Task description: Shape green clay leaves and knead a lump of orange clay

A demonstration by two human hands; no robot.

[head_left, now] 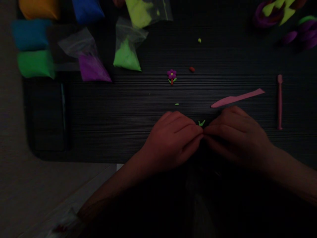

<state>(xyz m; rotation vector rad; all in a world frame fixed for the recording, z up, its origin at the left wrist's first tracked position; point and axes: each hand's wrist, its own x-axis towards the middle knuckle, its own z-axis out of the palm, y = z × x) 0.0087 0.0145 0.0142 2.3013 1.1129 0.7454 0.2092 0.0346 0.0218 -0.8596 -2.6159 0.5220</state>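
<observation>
My left hand (175, 135) and my right hand (237, 135) meet near the table's front edge, each closed in a pinch with the fingertips touching. From between the fingertips sticks up a small V-shaped green clay piece (201, 123); its lower end is hidden by the fingers. Farther off lies a tiny clay flower (171, 74) with purple petals, a yellow centre, a red-brown stem and green leaves. A short green clay strip (176, 104) rests just beyond my left hand. Beyond my right hand lies a pink clay knife (236, 98).
A pink rod-like tool (280, 102) lies at the right. Bags of purple clay (94, 67) and green clay (127, 56) stand at the left, near a dark phone (46, 115). Red (192, 69) and yellow (199, 40) bits lie farther back. Purple clay shapes (307, 34) sit at the far right.
</observation>
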